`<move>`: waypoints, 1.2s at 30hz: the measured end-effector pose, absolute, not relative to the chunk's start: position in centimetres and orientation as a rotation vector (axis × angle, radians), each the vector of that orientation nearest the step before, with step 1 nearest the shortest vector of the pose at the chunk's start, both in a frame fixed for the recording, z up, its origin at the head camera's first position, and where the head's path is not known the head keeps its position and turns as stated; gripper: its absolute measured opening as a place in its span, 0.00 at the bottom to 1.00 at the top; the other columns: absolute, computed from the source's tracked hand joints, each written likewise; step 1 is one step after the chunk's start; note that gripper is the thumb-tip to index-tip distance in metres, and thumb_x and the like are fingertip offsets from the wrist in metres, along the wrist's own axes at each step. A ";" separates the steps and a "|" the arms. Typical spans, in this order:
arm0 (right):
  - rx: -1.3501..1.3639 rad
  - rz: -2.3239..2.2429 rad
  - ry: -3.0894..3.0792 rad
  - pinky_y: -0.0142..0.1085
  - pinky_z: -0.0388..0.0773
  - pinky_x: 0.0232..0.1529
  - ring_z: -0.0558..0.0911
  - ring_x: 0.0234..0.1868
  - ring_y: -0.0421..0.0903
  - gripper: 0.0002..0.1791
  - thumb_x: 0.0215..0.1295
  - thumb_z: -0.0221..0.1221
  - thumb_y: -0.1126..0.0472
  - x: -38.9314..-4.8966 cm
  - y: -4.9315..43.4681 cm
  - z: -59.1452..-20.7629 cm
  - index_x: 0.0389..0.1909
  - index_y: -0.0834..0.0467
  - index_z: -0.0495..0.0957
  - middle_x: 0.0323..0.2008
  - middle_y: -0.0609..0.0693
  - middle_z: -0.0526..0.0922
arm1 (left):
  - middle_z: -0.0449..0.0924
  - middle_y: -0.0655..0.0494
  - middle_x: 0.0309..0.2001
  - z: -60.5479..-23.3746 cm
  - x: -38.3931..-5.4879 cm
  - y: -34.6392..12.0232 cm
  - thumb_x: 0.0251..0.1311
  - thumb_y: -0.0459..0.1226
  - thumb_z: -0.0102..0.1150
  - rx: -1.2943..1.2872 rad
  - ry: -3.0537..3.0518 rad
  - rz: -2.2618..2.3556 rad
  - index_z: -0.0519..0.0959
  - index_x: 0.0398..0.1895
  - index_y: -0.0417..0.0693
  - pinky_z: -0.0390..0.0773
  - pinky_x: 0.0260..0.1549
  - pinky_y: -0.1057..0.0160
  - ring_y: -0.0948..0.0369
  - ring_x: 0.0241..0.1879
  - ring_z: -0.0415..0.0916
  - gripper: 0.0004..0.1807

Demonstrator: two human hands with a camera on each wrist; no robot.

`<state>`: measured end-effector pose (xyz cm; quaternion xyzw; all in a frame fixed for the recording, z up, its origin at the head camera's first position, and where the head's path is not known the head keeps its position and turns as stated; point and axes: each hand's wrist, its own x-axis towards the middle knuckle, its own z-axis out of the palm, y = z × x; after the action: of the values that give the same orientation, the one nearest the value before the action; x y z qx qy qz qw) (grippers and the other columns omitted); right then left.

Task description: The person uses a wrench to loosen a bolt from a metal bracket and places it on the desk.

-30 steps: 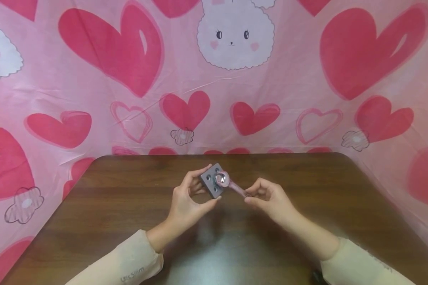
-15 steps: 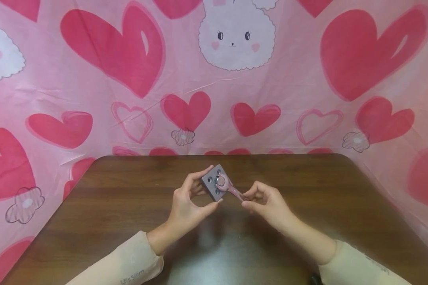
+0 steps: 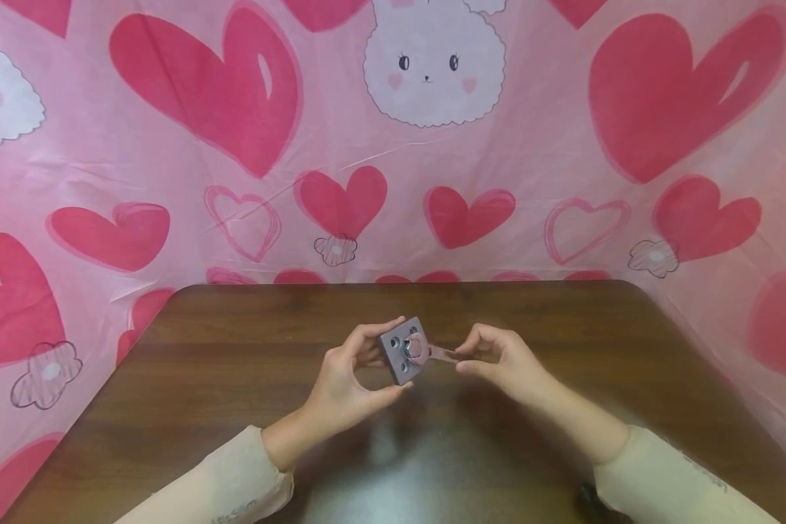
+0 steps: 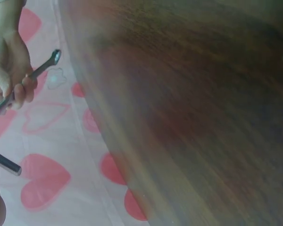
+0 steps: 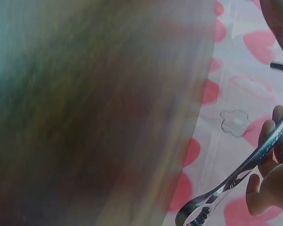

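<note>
Pink heart-printed cloth [image 3: 498, 156] hangs beyond both hands, and a brown surface [image 3: 236, 364] lies below them. The left hand [image 3: 337, 375] grips the tilted plate [image 3: 398, 355] between thumb and fingers. Opposite, the right hand [image 3: 507, 360] pinches the wrench [image 3: 440, 354]; left of that hand, the wrench's head overlaps the bolt [image 3: 409, 348] at the plate's face.

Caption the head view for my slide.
Over a brown table, the left hand holds a gray block and the right hand a wrench at its bolt.
</note>
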<state>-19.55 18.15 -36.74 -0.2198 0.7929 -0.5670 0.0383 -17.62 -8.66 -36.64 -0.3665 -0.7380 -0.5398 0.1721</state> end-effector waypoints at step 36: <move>-1.057 -1.206 2.527 0.40 0.86 0.46 0.86 0.38 0.40 0.10 0.54 0.71 0.67 -21.7 20.0 -34.3 0.35 0.54 0.83 0.35 0.46 0.88 | 0.86 0.47 0.49 -35.1 -17.6 -9.2 0.44 0.30 0.76 -1.595 -2.488 -1.625 0.72 0.59 0.42 0.86 0.44 0.68 0.64 0.47 0.85 0.35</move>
<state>-21.73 20.05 -34.33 -0.3522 0.8420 -0.4019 0.0743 -17.64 -9.16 -35.11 -0.4696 -0.7329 -0.4786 -0.1153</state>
